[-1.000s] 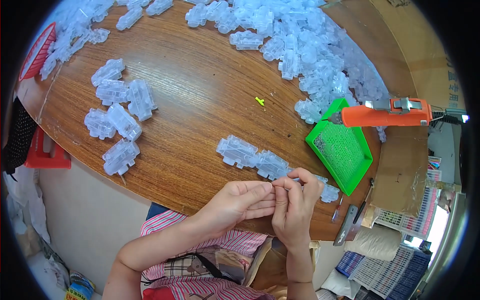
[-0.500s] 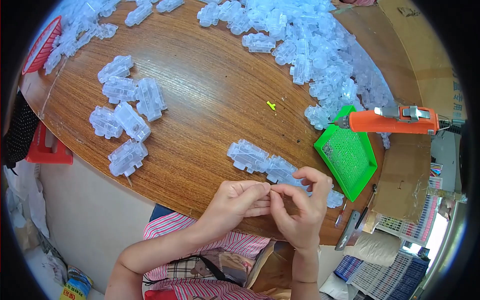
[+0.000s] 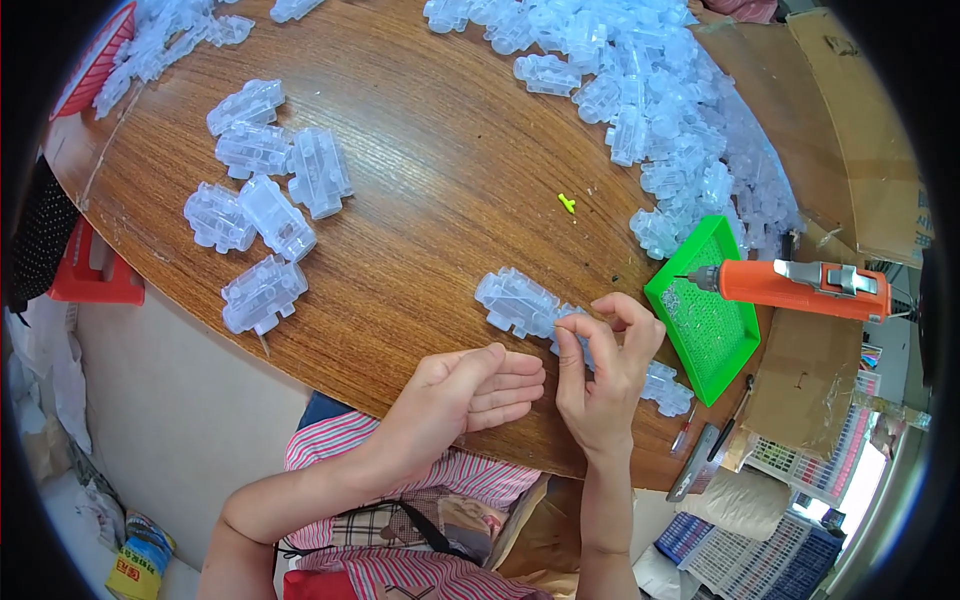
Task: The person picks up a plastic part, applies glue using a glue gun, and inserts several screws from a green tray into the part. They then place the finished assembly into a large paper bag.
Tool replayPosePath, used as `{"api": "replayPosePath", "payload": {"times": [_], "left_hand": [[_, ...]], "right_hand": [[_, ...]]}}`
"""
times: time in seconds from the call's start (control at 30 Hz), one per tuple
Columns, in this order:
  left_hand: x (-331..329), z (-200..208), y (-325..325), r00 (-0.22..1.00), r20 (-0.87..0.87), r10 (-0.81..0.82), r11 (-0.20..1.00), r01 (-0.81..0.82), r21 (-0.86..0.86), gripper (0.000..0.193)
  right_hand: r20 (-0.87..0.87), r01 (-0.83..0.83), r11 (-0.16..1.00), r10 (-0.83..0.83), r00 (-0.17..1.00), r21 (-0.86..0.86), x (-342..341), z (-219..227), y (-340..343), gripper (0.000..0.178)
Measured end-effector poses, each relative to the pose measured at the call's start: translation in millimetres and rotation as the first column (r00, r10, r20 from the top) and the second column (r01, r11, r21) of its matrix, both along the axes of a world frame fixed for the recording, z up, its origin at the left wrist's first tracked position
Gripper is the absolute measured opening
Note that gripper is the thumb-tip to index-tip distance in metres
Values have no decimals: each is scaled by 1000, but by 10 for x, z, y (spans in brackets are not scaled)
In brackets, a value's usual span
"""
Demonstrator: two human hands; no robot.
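Observation:
My left hand [image 3: 468, 392] hovers over the table's near edge, palm half turned up, fingers stretched out to the right. Whether anything small lies in its palm I cannot tell. Just right of it, my right hand [image 3: 607, 375] is raised with thumb and forefinger brought together in a pinch; anything between the tips is too small to make out. Beneath and behind the right hand runs a row of clear plastic car-shaped shells. The leftmost shell [image 3: 516, 302] shows whole, another shell [image 3: 665, 389] pokes out at the right, and the hand covers those between.
A green mesh tray [image 3: 743, 352] holds small metal bits; an orange electric screwdriver [image 3: 800, 288] hangs over it. Clear shells form a big pile [image 3: 640, 90] at the far right and a small group [image 3: 278, 217] at left. A yellow-green piece [image 3: 567, 203] lies mid-table.
My hands, fingertips together before, are now apart. The left fingers have straightened, and the right hand has risen slightly toward the row of shells. The whole view has shifted a little.

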State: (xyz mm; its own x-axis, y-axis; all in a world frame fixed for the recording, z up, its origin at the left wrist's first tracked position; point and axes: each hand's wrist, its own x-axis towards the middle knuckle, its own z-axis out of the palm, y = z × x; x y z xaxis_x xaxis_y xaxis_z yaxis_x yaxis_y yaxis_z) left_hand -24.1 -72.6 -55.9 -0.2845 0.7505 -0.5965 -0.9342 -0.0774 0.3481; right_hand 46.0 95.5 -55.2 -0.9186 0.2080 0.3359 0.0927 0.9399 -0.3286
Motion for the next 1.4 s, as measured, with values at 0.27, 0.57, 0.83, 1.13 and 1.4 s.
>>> {"api": "replayPosePath", "payload": {"times": [0.27,0.57,0.83,1.13,1.4], "left_hand": [[-44,3,2,999,25,26,999,-27,39,54],[-27,-56,32,995,104,-10,986,-7,164,70],[-12,-52,122,980,175,-91,943,28,332,92],[127,7,163,993,64,-102,962,82,261,92],[34,-23,8,994,92,59,986,-72,147,84]], "right_hand": [[-44,-56,970,68,997,236,24,-26,7,18],[-114,108,985,-124,986,-138,140,111,-67,21],[85,-94,988,104,991,-119,245,414,-294,19],[116,56,997,-61,991,44,218,384,-488,19],[-3,8,997,-9,1000,-79,-26,137,-175,12]]}}
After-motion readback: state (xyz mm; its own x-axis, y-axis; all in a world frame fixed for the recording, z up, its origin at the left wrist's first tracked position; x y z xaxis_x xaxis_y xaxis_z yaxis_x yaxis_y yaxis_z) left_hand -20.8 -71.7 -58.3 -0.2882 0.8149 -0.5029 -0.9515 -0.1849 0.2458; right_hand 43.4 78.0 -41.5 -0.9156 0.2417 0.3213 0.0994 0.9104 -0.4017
